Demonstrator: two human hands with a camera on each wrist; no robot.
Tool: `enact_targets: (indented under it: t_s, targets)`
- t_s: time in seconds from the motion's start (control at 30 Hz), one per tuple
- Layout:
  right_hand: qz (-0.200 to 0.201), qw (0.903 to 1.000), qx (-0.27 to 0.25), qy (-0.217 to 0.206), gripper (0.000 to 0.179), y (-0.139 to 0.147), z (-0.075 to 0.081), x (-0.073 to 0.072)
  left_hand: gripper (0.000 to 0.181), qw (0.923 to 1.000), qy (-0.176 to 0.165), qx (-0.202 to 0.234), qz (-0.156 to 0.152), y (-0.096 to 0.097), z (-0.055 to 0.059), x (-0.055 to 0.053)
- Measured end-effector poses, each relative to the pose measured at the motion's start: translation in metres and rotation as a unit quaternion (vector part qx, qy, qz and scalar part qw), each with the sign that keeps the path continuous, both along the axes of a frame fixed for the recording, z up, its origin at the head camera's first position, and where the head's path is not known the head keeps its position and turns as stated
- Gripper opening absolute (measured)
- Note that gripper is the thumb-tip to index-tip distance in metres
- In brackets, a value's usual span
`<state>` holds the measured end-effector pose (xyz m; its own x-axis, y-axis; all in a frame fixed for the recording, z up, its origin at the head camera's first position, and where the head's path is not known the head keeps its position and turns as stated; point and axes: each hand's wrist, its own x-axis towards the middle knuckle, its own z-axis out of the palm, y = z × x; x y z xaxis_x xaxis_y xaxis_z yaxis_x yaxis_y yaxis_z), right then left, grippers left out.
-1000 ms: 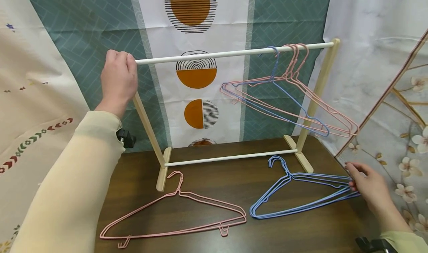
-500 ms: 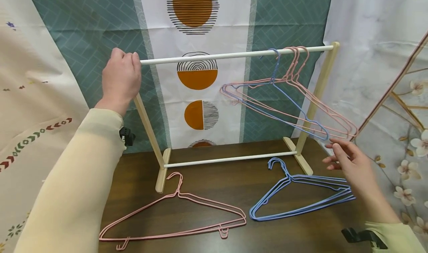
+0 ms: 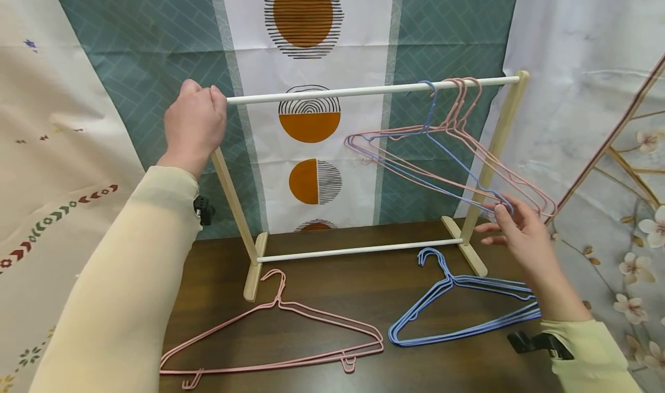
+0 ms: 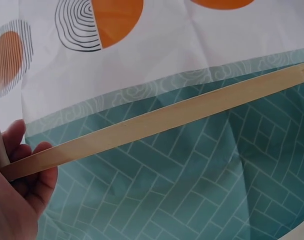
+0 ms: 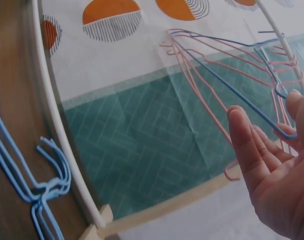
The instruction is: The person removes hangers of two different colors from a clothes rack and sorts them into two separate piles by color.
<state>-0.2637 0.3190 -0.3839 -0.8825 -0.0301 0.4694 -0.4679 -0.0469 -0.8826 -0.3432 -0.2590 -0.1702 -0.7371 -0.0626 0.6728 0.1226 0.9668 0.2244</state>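
My left hand (image 3: 194,122) grips the top left corner of a small clothes rack (image 3: 322,94); in the left wrist view its fingers wrap the end of the wooden post (image 4: 152,120). On the rack's white rail, toward the right, hang a blue hanger (image 3: 430,116) and several pink hangers (image 3: 451,119) behind it. My right hand (image 3: 525,237) pinches the lower right corner of that blue hanger between thumb and index finger, its other fingers extended. In the right wrist view, the blue hanger's corner lies among the fingers (image 5: 242,145).
Pink hangers (image 3: 279,302) lie stacked at the front left of the dark wooden table (image 3: 415,375). A stack of blue hangers (image 3: 451,277) lies at the right, partly behind my right forearm. A lower white bar (image 3: 358,249) joins the rack's feet. Patterned cloth (image 3: 441,29) hangs behind.
My right hand has left the stack of blue hangers on the table, moved up and left, and taken hold of the hanging blue hanger's corner. My left hand stays on the rack.
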Motion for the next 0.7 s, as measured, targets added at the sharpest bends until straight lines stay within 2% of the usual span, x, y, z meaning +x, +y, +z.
enact_targets:
  t_s: [0.2,0.4,0.6,0.7]
  targets:
    - [0.015,0.9995,-0.02,0.017,0.031,-0.012,0.001,-0.008,0.073,1.0,-0.002,0.006,0.0,-0.001,-0.004,0.001]
    - [0.017,0.9976,-0.041,0.053,0.035,-0.026,0.003,-0.01,0.074,0.9999,0.005,0.012,-0.002,-0.001,-0.006,0.0]
    - [-0.013,0.9967,-0.046,0.066,0.041,-0.037,0.008,-0.009,0.073,0.9998,0.013,0.015,0.001,0.0,-0.005,-0.001]
    - [-0.014,0.9958,-0.058,0.07,0.041,-0.039,0.007,-0.009,0.074,0.9998,0.014,0.014,0.002,0.001,-0.005,-0.002]
